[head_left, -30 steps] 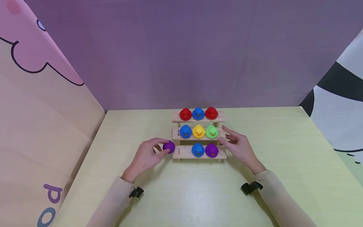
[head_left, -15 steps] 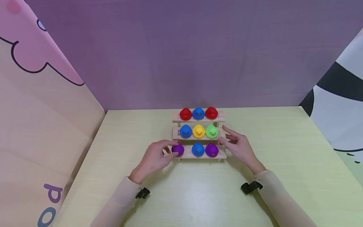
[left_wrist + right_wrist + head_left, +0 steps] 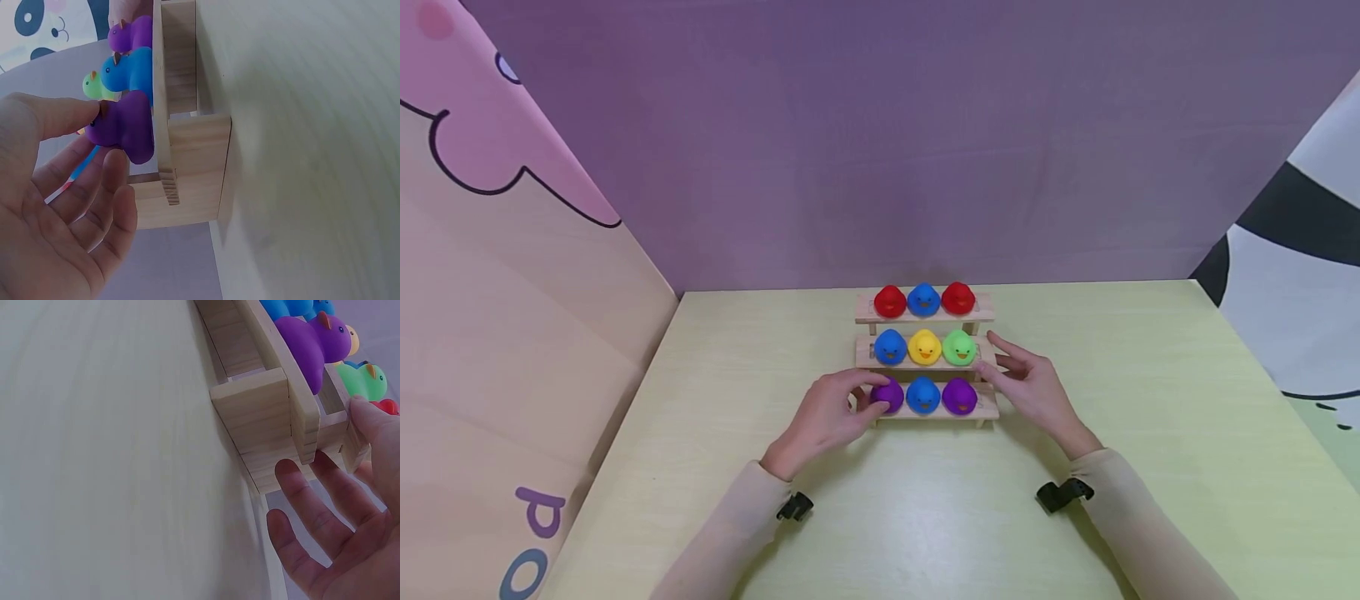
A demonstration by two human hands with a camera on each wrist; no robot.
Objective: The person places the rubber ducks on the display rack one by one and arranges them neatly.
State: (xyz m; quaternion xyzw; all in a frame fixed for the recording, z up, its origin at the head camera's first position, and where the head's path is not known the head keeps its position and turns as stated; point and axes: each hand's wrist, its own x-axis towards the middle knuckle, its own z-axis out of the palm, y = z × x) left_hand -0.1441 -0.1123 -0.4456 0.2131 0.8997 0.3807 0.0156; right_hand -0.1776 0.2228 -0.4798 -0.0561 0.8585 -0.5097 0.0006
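My left hand [image 3: 829, 412] pinches a purple rubber duck [image 3: 125, 128] between thumb and fingers at the left end of the front tier of a wooden stepped rack [image 3: 943, 413]. The duck's base appears to touch the plank. Right beside it stand a blue duck [image 3: 923, 396] and a second purple duck [image 3: 960, 397]. At the rack's other side, my right hand [image 3: 1037, 392] holds the end of the middle tier, thumb in front and index finger behind. Near that thumb is a green duck [image 3: 959, 348].
On the middle tier also sit a blue duck [image 3: 891, 347] and a yellow duck [image 3: 925, 347]. The top tier bears two red ducks, one at the left [image 3: 891, 302], with a blue duck [image 3: 923, 300] between them. A purple wall [image 3: 940, 150] rises behind the table [image 3: 910, 517].
My left hand has carried the purple duck rightward, from beside the rack onto its front tier, close to the blue duck. The right hand has stayed at the middle tier.
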